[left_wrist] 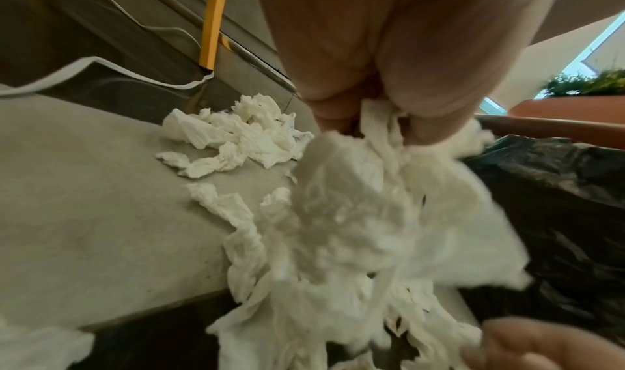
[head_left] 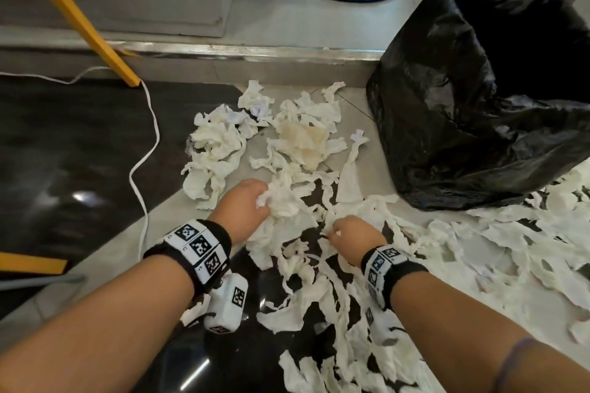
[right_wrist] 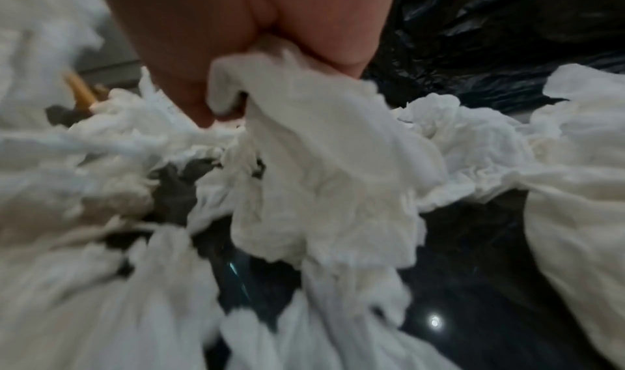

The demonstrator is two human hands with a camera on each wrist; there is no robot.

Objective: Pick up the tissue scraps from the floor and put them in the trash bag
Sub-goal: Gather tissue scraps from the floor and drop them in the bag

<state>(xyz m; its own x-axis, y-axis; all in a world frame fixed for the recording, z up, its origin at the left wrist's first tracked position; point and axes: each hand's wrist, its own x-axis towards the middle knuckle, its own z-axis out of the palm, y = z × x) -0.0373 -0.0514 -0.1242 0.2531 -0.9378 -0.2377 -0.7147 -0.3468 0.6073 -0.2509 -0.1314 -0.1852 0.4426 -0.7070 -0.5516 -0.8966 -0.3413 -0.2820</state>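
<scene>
On floor beside bag (head_left: 479, 89) | left hand (head_left: 242, 201), right hand (head_left: 354, 233): each clutching scraps (head_left: 287, 198) | bunch tight, lift clear, drop inside.

The fingertips of the left hand (head_left: 243, 205) and the right hand (head_left: 352, 234) are buried in the tissue scraps (head_left: 300, 201) in the head view, and both wrist views show the bunched tissue smeared by blur, so how many scraps each hand holds cannot be told. The trash bag (head_left: 479, 99) is cut off by the right edge of the head view, and its inside is too dark to make out any contents. The yellow frame (head_left: 79, 19) and the white cable (head_left: 145, 143) run out of the picture at the left.
</scene>
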